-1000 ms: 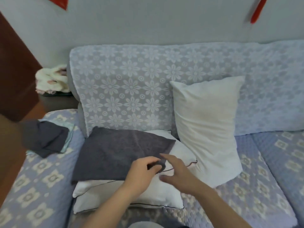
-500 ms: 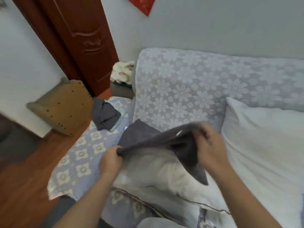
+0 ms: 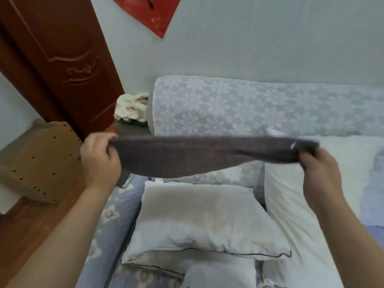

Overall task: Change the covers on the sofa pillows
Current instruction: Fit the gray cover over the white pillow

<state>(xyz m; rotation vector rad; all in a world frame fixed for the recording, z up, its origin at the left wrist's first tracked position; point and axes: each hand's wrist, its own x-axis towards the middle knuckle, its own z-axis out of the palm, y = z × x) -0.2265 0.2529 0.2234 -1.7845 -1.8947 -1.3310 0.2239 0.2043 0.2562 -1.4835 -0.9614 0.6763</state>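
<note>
A: Lifted since earlier: grey cover (image 3: 187, 159) now stretched taut above bare pillow (image 3: 203, 221), left hand (image 3: 99, 156) and right hand (image 3: 320, 169) gripping opposite ends.
B: Step: fitting cover. Next, likely find the opening.

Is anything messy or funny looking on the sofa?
A little. Two white pillows lie bare, without covers, and the grey cover is stretched in the air between both hands.
</note>
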